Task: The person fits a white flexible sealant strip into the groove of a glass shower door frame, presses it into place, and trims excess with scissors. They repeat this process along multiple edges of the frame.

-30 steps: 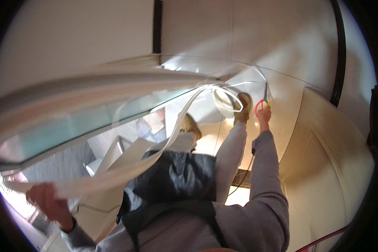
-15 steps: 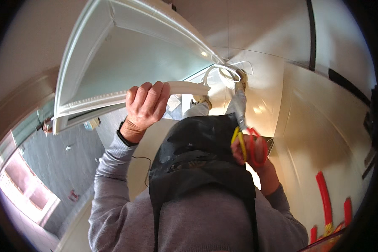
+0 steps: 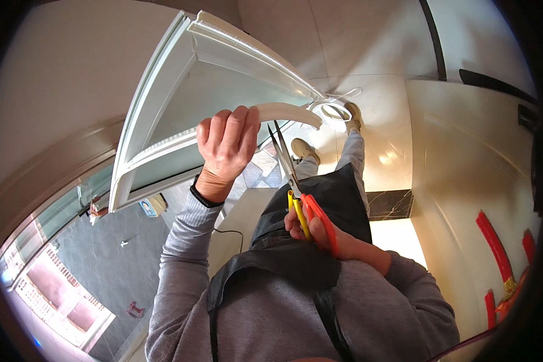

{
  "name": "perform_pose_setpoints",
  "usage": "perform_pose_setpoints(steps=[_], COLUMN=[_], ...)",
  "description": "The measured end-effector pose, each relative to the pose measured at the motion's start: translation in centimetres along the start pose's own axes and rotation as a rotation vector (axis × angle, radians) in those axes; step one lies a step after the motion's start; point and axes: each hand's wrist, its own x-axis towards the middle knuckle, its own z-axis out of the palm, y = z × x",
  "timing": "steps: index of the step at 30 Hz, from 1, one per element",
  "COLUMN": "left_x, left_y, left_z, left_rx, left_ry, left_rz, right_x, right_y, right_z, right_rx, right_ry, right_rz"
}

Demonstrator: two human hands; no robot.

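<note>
My left hand is closed around a white flexible seal strip along the edge of a white-framed panel. The strip's loose end sticks out to the right of my fingers and curves downward. In my right hand are large scissors with red and yellow handles. Their blades are spread apart and point up, with the tips just under the strip, close to my left fingers. Whether the blades touch the strip I cannot tell.
A white loop of strip lies by my right shoe. Beyond the panel's lower edge, a small tub and a red object rest on the grey floor. A thin black cable runs beside my left arm. Red decorations hang at the right.
The scissors have moved left and their blades have come up beneath the strip. My left hand, the strip and the panel appear farther right in the view.
</note>
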Motion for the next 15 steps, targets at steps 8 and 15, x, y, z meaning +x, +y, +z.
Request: perform_pose_setpoints(steps=[8, 15], left_x=[0.3, 0.3], left_y=[-0.1, -0.5], left_z=[0.5, 0.8], left_rx=[-0.014, -0.029], left_ry=[0.005, 0.029], left_rz=[0.013, 0.051], right_x=[0.2, 0.9], right_y=[0.6, -0.2], right_z=[1.4, 2.2], right_rx=[0.027, 0.025], right_ry=[0.050, 0.085], right_rz=[0.011, -0.043])
